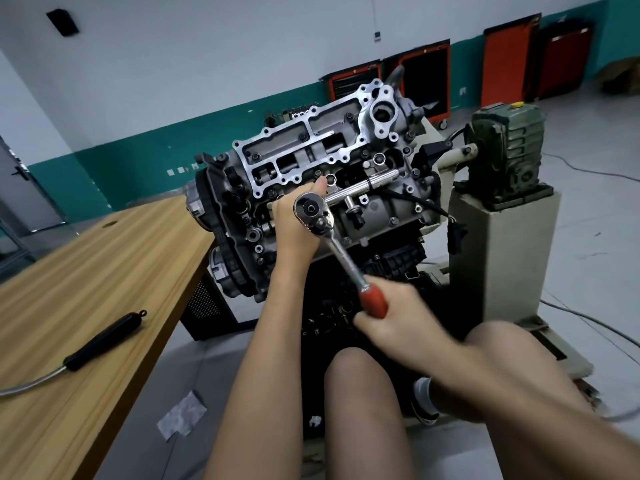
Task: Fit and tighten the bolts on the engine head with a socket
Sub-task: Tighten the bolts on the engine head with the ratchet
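On the near edge of the engine head (379,206), mid-row, the ratchet (313,212) sat head-down over one bolt seat. The socket and that bolt were hidden under it. The engine head itself was tilted toward the person on a stand (498,237), beside the table (86,271).

The right hand (398,318) was clenched round the ratchet's red handle (374,302) and was blurred, so probably mid-swing. The left hand (292,221) was up against the ratchet's head with the thumb straight alongside. Its fingers were behind the tool, so I cannot tell whether they grasped the socket or only steadied it.

Step judged: running a bolt down. Several other bolts (302,136) already showed seated farther up, so roughly mid-task.

Doing it well likely meant:
- keeping the socket square on the bolt, with the left hand pressing the ratchet's head straight along the bolt's axis
- pulling from the handle's end in short, even arcs, not jerks
- stopping once snug and finishing evenly across the row

Risks: the socket could cam off on the tilted face, and the left fingers near the drive could get pinched.

A black tool (104,341) lay unused on the table.
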